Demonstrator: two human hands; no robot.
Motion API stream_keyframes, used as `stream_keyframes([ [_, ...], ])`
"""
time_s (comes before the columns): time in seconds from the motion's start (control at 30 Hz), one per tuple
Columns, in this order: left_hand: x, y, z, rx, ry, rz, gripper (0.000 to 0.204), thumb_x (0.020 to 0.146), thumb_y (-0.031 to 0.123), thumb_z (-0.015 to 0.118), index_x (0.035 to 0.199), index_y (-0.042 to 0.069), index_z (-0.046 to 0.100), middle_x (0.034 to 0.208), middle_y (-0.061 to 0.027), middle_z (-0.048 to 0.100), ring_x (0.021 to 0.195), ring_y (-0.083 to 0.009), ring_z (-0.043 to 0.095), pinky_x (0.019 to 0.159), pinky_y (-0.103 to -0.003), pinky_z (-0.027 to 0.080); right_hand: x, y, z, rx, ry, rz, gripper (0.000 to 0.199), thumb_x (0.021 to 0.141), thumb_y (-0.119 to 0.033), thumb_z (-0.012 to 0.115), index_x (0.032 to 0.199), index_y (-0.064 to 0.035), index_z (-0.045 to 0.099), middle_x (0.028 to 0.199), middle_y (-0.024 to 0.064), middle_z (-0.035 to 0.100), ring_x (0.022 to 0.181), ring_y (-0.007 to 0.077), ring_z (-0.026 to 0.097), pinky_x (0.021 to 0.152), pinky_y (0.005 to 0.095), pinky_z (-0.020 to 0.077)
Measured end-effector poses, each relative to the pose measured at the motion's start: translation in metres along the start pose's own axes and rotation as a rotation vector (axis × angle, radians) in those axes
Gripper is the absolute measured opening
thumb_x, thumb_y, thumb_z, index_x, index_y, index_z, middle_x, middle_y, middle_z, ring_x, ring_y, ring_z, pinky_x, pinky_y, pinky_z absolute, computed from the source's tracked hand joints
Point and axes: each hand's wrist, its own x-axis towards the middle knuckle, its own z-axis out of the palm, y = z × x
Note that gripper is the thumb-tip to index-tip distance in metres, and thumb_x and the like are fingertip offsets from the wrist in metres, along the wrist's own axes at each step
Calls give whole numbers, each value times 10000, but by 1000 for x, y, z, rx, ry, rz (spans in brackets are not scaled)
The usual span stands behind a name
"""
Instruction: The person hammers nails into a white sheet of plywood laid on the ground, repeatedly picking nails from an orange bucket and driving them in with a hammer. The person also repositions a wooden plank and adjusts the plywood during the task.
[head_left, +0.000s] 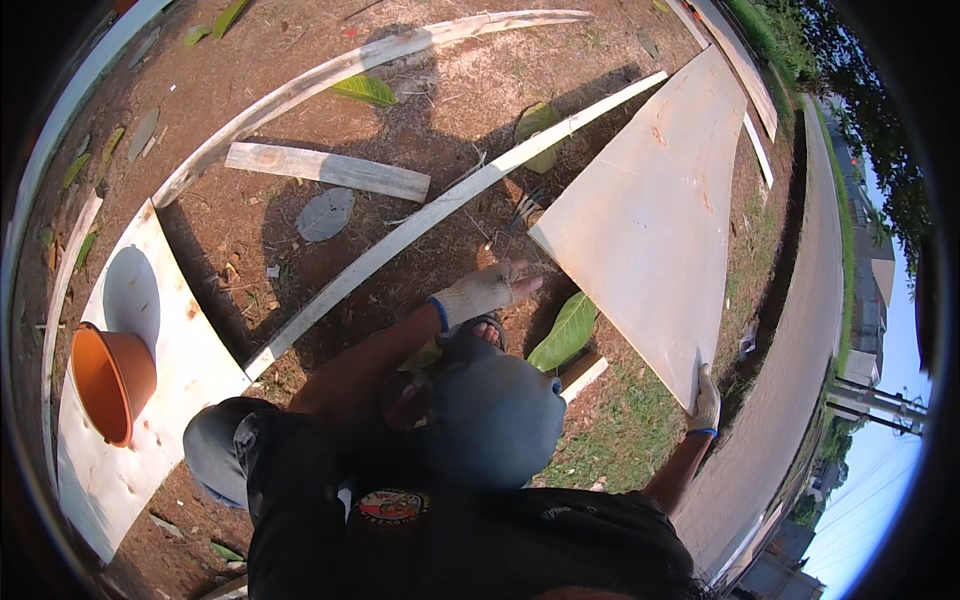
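A pale plywood sheet [650, 190] stretches away on the right. My right hand [706, 402], in a white knit glove with a blue cuff, grips its near corner. Whether that corner is lifted off the ground, I cannot tell. In front of my knees is my left hand [480, 296], gloved the same way; its fingers are stretched out with nothing in them, left of the sheet's edge. A large green leaf [565, 332] lies between that hand and the sheet. Beyond the left hand, a long light wood strip [455, 207] crosses the ground diagonally.
An orange bucket [115, 385] sits on a second plywood board [140, 285] at the left. A short plank [328, 170] and a long curved-looking strip [330, 70] lie farther off. A wood block [584, 376] is near my knee. A paved road [800, 370] runs along the right.
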Motion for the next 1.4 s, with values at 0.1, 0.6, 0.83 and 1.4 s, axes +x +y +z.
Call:
stream_keyframes([
  [0.1,-5,59,49,-560,14,-40,487,1047,253,661,1450,32,500,1301,-93,650,1200,-178,628,1031,-323,512,-25,15,-38,13,23,28,538,1052,-440,629,1334,19,630,1072,70,742,829,128,692,700,296,555],
  [0.6,-39,185,7,208,568,439,342,947,294,723,1086,-17,694,1120,-165,613,1056,-279,604,921,-404,486,-87,142,147,379,-69,80,587,1101,-434,515,1433,49,532,1291,114,665,1094,203,668,892,337,559],
  [0.83,-97,239,-122,203,777,664,240,908,191,731,976,-40,722,773,-78,655,661,-179,605,616,-319,479,-157,95,335,4,23,22,464,1028,-442,653,1144,7,654,1009,74,679,808,157,618,701,321,528],
  [1.4,-263,207,-369,141,1527,289,304,904,294,728,895,-10,728,923,-180,741,776,-258,711,773,-403,578,-223,15,445,569,-742,434,459,1070,-427,560,1352,-66,592,1175,61,681,1118,214,646,882,370,507],
])
